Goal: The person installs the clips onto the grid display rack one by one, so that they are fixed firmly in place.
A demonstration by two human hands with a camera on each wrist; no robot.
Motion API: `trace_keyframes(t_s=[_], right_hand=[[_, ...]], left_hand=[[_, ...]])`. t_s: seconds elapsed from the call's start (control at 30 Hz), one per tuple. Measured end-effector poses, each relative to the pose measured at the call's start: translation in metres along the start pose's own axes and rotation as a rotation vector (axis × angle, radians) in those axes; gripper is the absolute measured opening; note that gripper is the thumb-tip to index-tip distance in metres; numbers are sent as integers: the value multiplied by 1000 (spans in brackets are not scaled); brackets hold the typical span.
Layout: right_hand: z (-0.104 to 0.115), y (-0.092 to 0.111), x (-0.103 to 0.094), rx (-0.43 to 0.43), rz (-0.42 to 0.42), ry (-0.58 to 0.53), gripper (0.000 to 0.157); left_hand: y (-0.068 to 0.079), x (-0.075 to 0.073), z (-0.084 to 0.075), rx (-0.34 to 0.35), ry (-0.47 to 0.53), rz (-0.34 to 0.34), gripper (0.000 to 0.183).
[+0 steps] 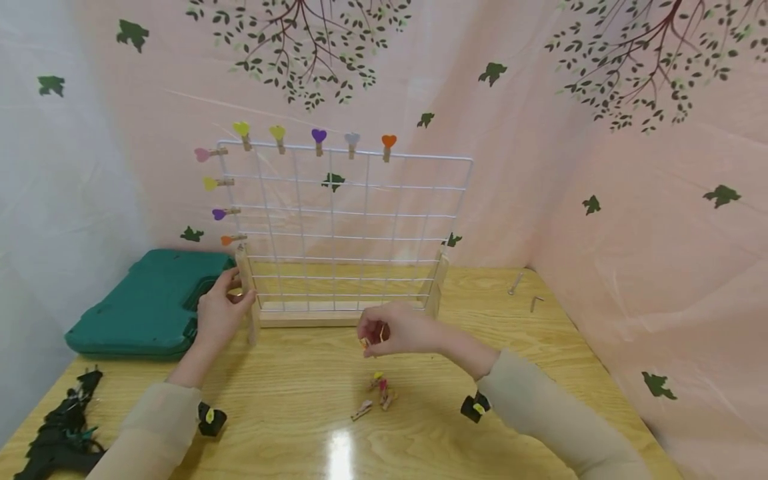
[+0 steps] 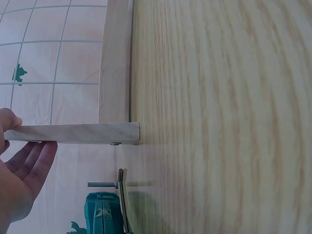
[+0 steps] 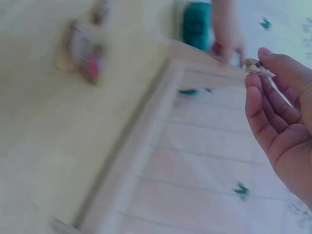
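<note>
One half-hidden clothespin, pinched by right grip, left grip holding wooden post

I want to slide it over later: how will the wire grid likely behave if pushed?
The grid will probably stay stiff, since its crossing wires run straight. It could tip if pushed near the top, as it rises well above its low wooden stand. It looks light for its size, being mostly open gaps.

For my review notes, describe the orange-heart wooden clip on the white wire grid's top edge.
Find the white wire grid standing on the wood-grain table. Five heart-topped wooden clips line its top edge. The orange-heart clip is rightmost, the row's only orange.
</note>
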State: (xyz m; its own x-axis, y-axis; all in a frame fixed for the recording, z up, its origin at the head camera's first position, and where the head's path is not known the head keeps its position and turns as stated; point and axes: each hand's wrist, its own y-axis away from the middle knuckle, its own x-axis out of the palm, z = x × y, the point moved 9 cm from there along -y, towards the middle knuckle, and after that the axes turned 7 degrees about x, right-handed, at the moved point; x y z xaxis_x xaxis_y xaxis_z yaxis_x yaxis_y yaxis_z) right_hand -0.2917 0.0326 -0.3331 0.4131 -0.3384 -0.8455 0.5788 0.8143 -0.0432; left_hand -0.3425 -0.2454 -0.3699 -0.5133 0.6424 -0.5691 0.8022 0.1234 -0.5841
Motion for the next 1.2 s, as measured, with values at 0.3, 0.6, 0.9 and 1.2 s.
trace_keyframes(t_s=[0.3, 0.6, 0.9, 1.2], right_hand=[[28, 10, -101, -3, -200, -54, 9], [47, 29, -211, -3, -548, -198, 13], [69, 40, -267, -117, -828, -172, 21], [56, 30, -283, -68, -914, -158, 16]], left_hand=[[2, 0, 1, -10, -6, 22, 45], [0, -1, 0, -4, -5, 13, 44], [0, 0, 1, -1, -15, 12, 44], [0, 0, 2, 5, -8, 13, 45]])
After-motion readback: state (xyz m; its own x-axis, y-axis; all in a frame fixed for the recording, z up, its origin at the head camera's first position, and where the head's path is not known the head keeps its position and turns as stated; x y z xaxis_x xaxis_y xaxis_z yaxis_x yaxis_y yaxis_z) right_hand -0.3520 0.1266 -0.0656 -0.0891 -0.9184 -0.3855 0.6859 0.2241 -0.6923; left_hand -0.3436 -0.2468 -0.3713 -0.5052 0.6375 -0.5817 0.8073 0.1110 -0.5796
